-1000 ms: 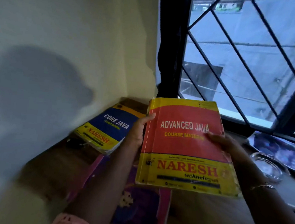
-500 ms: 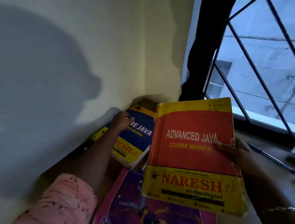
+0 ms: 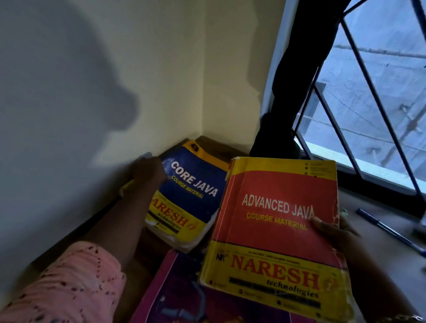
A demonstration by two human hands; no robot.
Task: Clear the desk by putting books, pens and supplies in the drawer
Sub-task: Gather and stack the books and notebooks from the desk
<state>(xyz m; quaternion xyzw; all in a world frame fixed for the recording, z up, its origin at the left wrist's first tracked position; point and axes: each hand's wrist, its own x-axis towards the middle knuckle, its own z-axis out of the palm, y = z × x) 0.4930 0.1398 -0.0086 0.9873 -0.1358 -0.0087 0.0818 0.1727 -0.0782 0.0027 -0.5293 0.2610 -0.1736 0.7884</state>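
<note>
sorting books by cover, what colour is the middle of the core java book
Dark blue on the Core Java book, yellow above and below; head view.

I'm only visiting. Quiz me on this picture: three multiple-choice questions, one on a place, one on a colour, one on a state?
1. Where is the blue book? A) on the window sill B) in the corner by the wall C) in a drawer
2. Bottom band of the red book? A) yellow B) green C) white
3. The red book is? A) open B) closed C) torn in half
Answers: 1 B, it lies beside the wall corner; 2 A, yellow under the red; 3 B, the right hand holds it shut.
</note>
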